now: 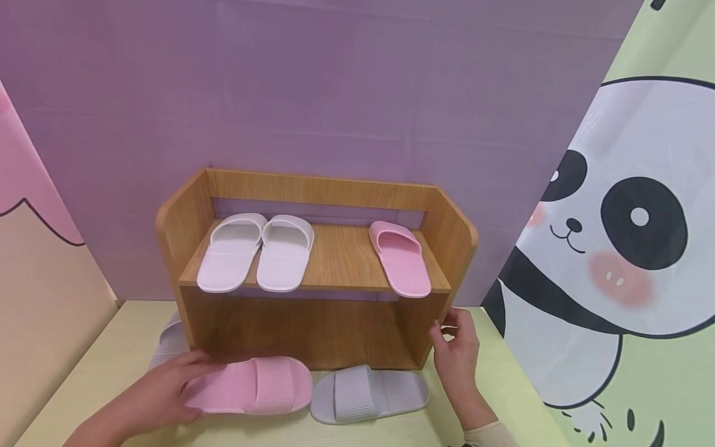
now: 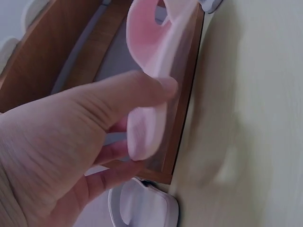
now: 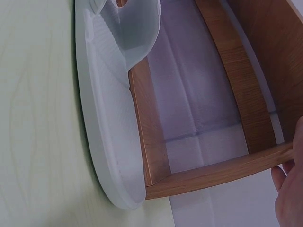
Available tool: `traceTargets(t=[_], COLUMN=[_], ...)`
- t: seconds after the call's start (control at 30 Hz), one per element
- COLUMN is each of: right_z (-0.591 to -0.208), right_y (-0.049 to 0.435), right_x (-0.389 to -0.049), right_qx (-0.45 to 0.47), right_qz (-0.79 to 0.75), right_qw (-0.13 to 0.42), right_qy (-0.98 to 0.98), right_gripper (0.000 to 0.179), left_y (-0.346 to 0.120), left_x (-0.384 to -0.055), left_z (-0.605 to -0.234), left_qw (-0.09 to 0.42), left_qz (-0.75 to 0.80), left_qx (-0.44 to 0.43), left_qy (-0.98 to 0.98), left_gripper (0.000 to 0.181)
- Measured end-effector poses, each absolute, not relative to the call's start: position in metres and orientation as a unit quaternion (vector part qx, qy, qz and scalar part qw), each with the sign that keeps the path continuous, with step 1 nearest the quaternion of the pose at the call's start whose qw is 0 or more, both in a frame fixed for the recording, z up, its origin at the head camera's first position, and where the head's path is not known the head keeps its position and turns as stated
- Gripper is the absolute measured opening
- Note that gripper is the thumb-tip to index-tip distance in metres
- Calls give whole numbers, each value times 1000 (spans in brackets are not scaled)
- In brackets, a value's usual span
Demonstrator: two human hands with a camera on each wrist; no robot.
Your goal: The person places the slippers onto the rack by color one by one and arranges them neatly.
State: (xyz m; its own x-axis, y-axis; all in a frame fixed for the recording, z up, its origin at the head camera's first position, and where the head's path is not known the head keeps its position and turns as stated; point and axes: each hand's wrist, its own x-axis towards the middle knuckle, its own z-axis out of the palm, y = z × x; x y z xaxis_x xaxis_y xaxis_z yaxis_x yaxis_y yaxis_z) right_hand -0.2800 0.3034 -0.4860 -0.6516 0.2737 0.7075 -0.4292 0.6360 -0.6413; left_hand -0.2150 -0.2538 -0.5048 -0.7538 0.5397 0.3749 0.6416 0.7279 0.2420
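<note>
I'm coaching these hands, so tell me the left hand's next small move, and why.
Probably raise the held pink slipper toward the upper shelf, beside the single pink slipper: the left hand grips one end of it, and bare shelf shows between that single one and the white slippers, which lie side by side.

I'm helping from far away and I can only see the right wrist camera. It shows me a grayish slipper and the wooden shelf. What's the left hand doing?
Observer: The left hand is pinching a pink slipper by its heel end.
Operator: Ooh! Is there another pink one?
Observer: Yes, another pink slipper sits on the top board of the shelf, near its right end.
Operator: Is my grayish slipper the only one like that?
Observer: No, a second grayish slipper lies beside the shelf's left side, partly hidden.
</note>
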Motion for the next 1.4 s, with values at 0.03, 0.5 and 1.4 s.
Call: traceTargets(t=[0.03,0.5,1.4], right_z=[-486,-486,-486], right_y=[303,303,303], right_x=[-280,-279,-280], right_qx=[49,43,50], right_qz=[425,420,418], right_qw=[415,415,418], right_qy=[-803,-806,-805], right_gripper=[26,26,25], left_y=[-253,-221,-173], left_x=[-215,-217,-215], left_z=[-504,-492,-449], left_qw=[156,190,170], left_qz=[-183,-249,-279], left_qx=[-326,-347,-358], left_qy=[-914,-884,-875], left_gripper=[76,79,71])
